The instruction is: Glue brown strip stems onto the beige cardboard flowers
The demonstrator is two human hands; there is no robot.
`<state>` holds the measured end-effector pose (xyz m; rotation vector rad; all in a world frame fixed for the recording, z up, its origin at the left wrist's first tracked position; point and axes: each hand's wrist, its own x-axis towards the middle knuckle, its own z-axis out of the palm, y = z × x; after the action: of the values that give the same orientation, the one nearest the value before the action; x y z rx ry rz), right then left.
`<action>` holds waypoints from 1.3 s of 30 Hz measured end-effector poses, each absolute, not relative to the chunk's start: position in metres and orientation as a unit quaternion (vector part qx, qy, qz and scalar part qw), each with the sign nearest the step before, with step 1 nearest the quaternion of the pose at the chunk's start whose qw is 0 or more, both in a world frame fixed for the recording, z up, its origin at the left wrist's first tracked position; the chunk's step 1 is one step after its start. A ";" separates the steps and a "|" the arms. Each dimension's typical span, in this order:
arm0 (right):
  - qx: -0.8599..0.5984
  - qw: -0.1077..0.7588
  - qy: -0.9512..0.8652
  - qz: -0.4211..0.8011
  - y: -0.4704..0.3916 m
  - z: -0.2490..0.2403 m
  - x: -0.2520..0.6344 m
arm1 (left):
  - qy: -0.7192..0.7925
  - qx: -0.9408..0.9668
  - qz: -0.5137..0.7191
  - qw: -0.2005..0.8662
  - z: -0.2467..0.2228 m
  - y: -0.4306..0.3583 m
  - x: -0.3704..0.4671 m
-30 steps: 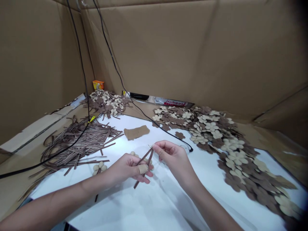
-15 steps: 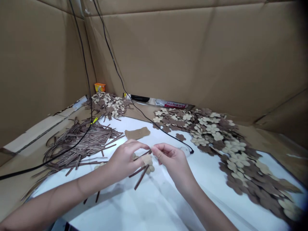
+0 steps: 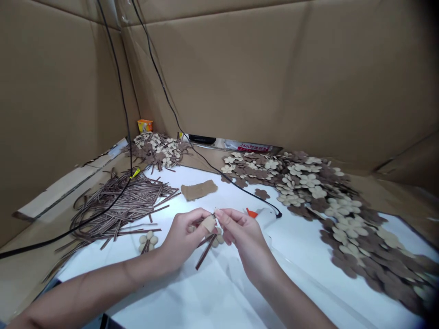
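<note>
My left hand (image 3: pixel 183 237) is closed in a pinch on brown strips (image 3: pixel 205 252), whose ends hang below the fingers. A beige patch covers its thumb tip. Partly hidden under the fingers is a cream flower shape (image 3: pixel 216 239); I cannot tell whether it is fixed to the strips. My right hand (image 3: pixel 242 228) meets the left one fingertip to fingertip, pinching the dark strip end between them. Left of my left hand, a cream flower (image 3: pixel 148 240) with brown strips lies on the white sheet (image 3: pixel 233 288).
A pile of brown strips (image 3: pixel 120 205) lies left, with flower pieces (image 3: pixel 161 148) behind it. Cream and brown flowers (image 3: pixel 308 180) spread along the right. Ahead lies a brown scrap (image 3: pixel 199 189). A black cable (image 3: pixel 202 157) ends near an orange-tipped white object (image 3: pixel 252 213). Cardboard walls (image 3: pixel 219 73) enclose the surface.
The view has shifted slightly, and the cream flower at left and the orange tip show more. Both hands stay together, with fingertips still meeting at the strip.
</note>
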<state>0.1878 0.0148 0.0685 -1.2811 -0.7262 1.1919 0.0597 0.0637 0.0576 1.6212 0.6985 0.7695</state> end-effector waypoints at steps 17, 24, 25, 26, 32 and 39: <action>-0.570 0.501 -0.405 0.509 0.022 0.061 0.201 | 0.305 0.707 0.310 0.557 0.046 0.069 0.053; -0.575 0.512 -0.410 0.489 0.023 0.057 0.204 | 0.303 0.708 0.301 0.563 0.048 0.071 0.051; -0.575 0.509 -0.415 0.488 0.023 0.056 0.204 | 0.303 0.708 0.300 0.563 0.048 0.071 0.051; -0.575 0.507 -0.418 0.488 0.023 0.055 0.204 | 0.304 0.708 0.299 0.563 0.048 0.072 0.050; -0.576 0.509 -0.404 0.495 0.023 0.058 0.203 | 0.308 0.708 0.290 0.565 0.049 0.073 0.049; -0.581 0.524 -0.420 0.460 0.022 0.058 0.199 | 0.279 0.747 0.254 0.547 0.057 0.087 0.044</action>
<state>0.1993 0.0220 0.0581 -1.3919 -1.0045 1.1009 0.0438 0.0870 0.0566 1.7712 0.6605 0.6011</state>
